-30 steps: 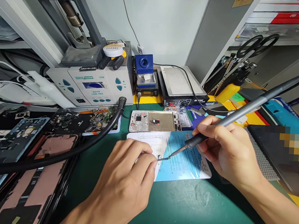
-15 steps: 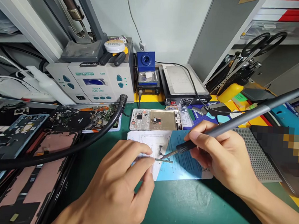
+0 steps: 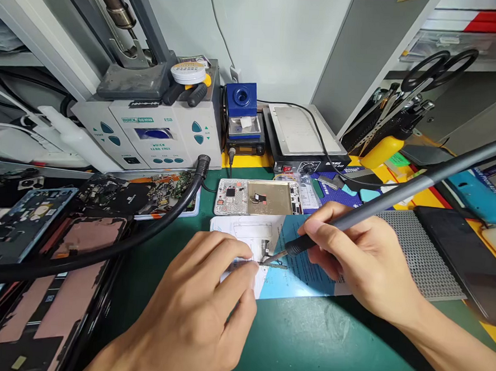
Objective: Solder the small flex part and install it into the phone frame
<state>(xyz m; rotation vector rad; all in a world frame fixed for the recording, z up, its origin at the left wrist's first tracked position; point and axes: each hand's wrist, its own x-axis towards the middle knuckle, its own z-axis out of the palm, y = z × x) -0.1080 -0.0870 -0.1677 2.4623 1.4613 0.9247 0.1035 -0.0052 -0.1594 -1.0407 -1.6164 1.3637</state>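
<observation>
- The left hand (image 3: 207,300) has its fingers bent and drawn close together, holding one end of a thin dark strip (image 3: 277,266); its exact grip is hidden beneath the fingers.
- The right hand (image 3: 362,245) is closed like a pen grip around a grey soldering iron (image 3: 392,195), whose tip slants down to the strip, right by the left fingertips; whether they touch is too small to tell.
- The strip is over the middle of a white and blue card (image 3: 281,288), its free end pointing toward the card's right edge.
- A small dark part (image 3: 265,246) lies on the card, between the strip and the far edge.
- The card lies on a green mat (image 3: 301,345); just beyond the card's far edge is an opened phone frame (image 3: 270,198).
- A perforated plate (image 3: 422,255) lies at the mat's right side.
- Beyond the mat's far edge stand a grey station (image 3: 152,132), a blue iron holder (image 3: 241,98) and a flat heating plate (image 3: 302,134).
</observation>
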